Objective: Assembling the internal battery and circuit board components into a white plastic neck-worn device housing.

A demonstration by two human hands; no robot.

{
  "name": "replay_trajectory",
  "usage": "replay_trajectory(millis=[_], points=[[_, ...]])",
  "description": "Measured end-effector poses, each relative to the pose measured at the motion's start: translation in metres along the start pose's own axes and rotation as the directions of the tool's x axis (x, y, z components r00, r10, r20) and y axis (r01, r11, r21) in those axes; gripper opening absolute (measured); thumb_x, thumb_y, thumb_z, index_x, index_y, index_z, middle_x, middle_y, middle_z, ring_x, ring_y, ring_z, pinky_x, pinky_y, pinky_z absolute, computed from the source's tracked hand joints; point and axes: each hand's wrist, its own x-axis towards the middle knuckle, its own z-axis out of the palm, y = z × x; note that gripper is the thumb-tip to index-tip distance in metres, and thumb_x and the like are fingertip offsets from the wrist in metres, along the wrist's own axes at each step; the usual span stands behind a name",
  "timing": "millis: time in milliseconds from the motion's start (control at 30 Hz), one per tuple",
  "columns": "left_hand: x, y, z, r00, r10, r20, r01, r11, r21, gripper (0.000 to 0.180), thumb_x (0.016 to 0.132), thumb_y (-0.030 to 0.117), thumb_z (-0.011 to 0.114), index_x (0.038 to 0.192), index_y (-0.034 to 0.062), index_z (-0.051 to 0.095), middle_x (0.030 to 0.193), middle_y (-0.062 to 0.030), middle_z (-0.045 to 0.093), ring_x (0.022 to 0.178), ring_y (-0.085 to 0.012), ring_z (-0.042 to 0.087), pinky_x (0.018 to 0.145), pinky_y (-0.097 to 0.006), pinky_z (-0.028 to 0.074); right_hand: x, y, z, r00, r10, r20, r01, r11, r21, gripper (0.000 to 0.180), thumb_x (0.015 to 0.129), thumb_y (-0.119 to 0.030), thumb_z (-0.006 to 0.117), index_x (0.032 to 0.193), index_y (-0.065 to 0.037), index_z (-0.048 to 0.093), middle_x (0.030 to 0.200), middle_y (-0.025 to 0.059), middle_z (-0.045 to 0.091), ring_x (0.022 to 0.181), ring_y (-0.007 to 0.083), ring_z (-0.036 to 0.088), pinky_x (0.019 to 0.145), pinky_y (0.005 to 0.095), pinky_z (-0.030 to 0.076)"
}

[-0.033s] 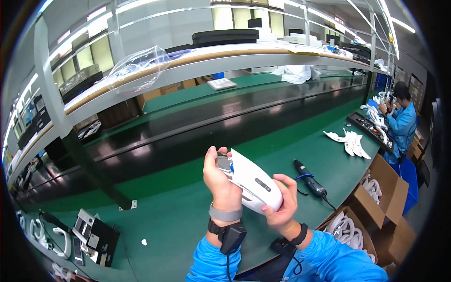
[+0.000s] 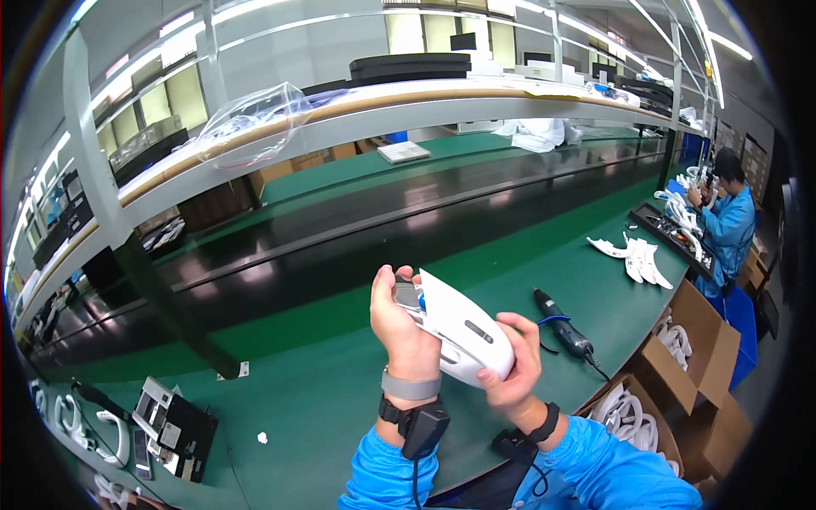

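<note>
Clear plastic bag (image 2: pixel 259 127) — on raised shelf (image 2: pixel 425 109)

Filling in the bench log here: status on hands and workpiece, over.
Left hand and right hand both on white housing. Housing held over green bench. Corded black tool lying to the right, apart from hands.

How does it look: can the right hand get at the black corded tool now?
Probably yes: the black corded tool lies close to the right hand, and only thin curved pieces show between them. But this hand holds the white casing, so it would likely have to let go first.
</note>
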Motion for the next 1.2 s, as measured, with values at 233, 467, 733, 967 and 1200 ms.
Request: replay_trajectory(millis=[233,467,733,967,1200], points=[[-0.008,-0.002,0.003,0.975,0.203,-0.090,-0.196,0.977,0.081,0.014,0.097,0.019,0.056,0.108,0.0094,0.054,0.088,-0.0029,0.058,0.080,-0.0169,0.056,0.073,-0.032,0.051,0.007,0.005,0.003,0.934,0.334,0.124,-0.353,0.820,0.451,0.059,0.086,-0.037,0.070,0.121,0.009,0.058,0.125,0.0172,0.050,0.113,0.0230,0.052,0.098,0.0334,0.042],[0.000,0.000,-0.003,0.996,0.084,-0.037,-0.085,0.996,-0.035,0.013,0.098,0.020,0.053,0.107,0.0097,0.053,0.087,-0.0031,0.058,0.081,-0.0179,0.058,0.072,-0.033,0.051,0.002,0.001,0.004,0.980,0.194,0.041,-0.198,0.939,0.281,0.062,0.080,-0.035,0.077,0.118,0.010,0.059,0.123,0.0191,0.051,0.113,0.0267,0.052,0.098,0.0359,0.043],[0.027,0.000,-0.024,0.978,0.080,-0.191,-0.082,0.997,-0.002,0.012,0.096,0.024,0.052,0.090,0.0131,0.050,0.081,0.0005,0.054,0.076,-0.0159,0.053,0.070,-0.038,0.048,0.024,0.005,-0.007,0.890,0.412,-0.196,-0.187,0.722,0.666,0.061,0.088,-0.023,0.068,0.136,0.005,0.041,0.120,0.0152,0.061,0.102,0.0241,0.066,0.096,0.0376,0.049],[0.022,0.010,-0.014,0.995,0.092,-0.033,-0.091,0.996,0.019,0.011,0.095,0.022,0.053,0.086,0.0148,0.051,0.079,0.0003,0.058,0.073,-0.0150,0.055,0.070,-0.037,0.048,0.032,0.050,-0.015,0.856,0.492,0.161,-0.499,0.703,0.506,0.049,0.093,-0.019,0.065,0.133,0.003,0.047,0.108,0.0107,0.063,0.094,0.0185,0.065,0.088,0.0334,0.053],[0.020,0.029,-0.010,0.987,0.016,0.162,-0.031,0.995,0.092,0.008,0.094,0.021,0.053,0.092,0.0142,0.057,0.087,-0.0024,0.061,0.071,-0.0163,0.060,0.060,-0.034,0.052,0.004,0.125,0.024,0.587,0.686,0.429,-0.799,0.409,0.440,0.032,0.095,-0.009,0.058,0.120,0.000,0.040,0.093,0.0127,0.066,0.085,0.0190,0.067,0.078,0.0314,0.056]])
